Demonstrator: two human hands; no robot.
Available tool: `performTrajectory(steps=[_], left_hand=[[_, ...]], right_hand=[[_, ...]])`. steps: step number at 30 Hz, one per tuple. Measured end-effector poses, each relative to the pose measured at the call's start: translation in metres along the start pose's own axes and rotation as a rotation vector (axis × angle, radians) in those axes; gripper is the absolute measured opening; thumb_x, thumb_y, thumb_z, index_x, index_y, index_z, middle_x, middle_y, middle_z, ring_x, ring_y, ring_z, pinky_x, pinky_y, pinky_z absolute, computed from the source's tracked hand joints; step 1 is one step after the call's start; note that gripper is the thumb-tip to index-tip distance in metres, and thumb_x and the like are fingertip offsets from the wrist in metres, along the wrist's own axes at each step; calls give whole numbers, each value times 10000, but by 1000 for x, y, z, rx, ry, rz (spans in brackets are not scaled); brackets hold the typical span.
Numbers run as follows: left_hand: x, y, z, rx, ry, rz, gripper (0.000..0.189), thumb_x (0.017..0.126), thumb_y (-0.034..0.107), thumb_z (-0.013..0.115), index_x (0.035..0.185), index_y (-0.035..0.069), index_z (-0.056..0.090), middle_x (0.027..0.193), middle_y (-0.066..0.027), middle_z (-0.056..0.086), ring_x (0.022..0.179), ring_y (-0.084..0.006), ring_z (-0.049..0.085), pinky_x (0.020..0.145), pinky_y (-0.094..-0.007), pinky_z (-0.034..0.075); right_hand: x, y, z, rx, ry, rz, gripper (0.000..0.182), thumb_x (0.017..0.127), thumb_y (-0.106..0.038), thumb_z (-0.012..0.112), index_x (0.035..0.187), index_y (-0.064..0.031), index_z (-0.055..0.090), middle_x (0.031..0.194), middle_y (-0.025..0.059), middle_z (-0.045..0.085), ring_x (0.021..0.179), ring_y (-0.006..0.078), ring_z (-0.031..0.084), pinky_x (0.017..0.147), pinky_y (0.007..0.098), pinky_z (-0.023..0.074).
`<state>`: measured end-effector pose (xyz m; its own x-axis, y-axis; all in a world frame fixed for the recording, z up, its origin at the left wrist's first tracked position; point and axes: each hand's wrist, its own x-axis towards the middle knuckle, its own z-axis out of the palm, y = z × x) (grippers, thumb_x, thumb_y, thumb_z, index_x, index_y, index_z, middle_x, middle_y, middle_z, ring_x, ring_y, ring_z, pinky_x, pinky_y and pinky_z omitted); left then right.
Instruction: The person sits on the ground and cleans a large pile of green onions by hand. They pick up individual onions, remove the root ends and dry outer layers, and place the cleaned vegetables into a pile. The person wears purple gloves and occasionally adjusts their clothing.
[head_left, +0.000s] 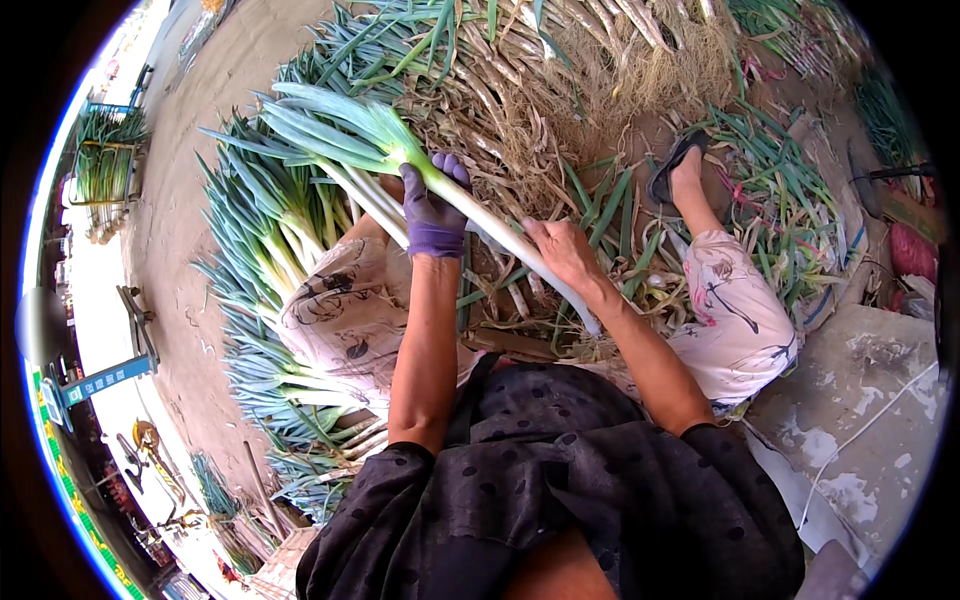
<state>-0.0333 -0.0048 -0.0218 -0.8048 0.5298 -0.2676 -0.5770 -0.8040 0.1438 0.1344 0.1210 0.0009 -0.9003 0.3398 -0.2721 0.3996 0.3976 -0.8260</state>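
My left hand (436, 202), in a purple glove, is closed round the upper stem of a large green onion (517, 244), a long white-stalked leek-like plant. Its broad green leaves fan out to the upper left, and its root end lies over my right forearm's inner side. Bare, my right hand (562, 251) is at the middle of the white stalk with the fingers bent; whether it grips the stalk cannot be told. Behind the gloved hand, more white stalks (367, 202) slant down toward my lap; what holds them is hidden.
Piled green onions with dry roots (525, 120) cover the ground ahead. Leafy green onions (277, 247) are stacked along my left leg. Loose leaves and trimmings (780, 195) lie at the right, near my sandalled foot (679, 169). A concrete slab (862, 390) is at the lower right.
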Motion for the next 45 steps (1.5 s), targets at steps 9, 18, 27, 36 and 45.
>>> performTrajectory(steps=[9,18,27,36,45], left_hand=[[-19,-41,-2,336,-126,114,274,905,306,599,1040,71,557,966,-100,630,924,-232,592,852,-392,488],[-31,-19,47,168,-230,-114,519,892,374,595,1219,-19,502,781,-35,551,751,-198,490,936,-406,391],[15,46,6,-57,-235,-235,622,908,478,506,1275,-23,468,724,32,520,624,-125,473,857,-382,439],[45,106,41,13,-194,-119,566,940,473,368,1138,-31,536,734,11,499,627,-157,485,753,-408,464],[-31,69,50,-46,-143,-38,596,922,571,373,1041,17,555,618,-10,508,502,-171,474,576,-354,465]], right_hand=[[63,-33,48,-58,401,-38,401,948,-377,385,899,-15,549,710,195,633,659,394,623,597,467,486],[71,52,79,564,-105,165,296,909,-315,548,875,-30,623,676,59,597,557,148,544,499,298,424],[-16,-7,-2,501,-53,-279,292,866,-279,663,979,-17,602,853,34,608,762,125,577,688,281,481],[-85,85,-51,-337,-609,-176,100,702,8,633,800,-3,619,758,175,620,726,331,623,666,389,498],[-75,-62,-26,585,-468,-78,567,886,-457,574,1175,23,489,1054,170,599,950,241,575,838,341,459]])
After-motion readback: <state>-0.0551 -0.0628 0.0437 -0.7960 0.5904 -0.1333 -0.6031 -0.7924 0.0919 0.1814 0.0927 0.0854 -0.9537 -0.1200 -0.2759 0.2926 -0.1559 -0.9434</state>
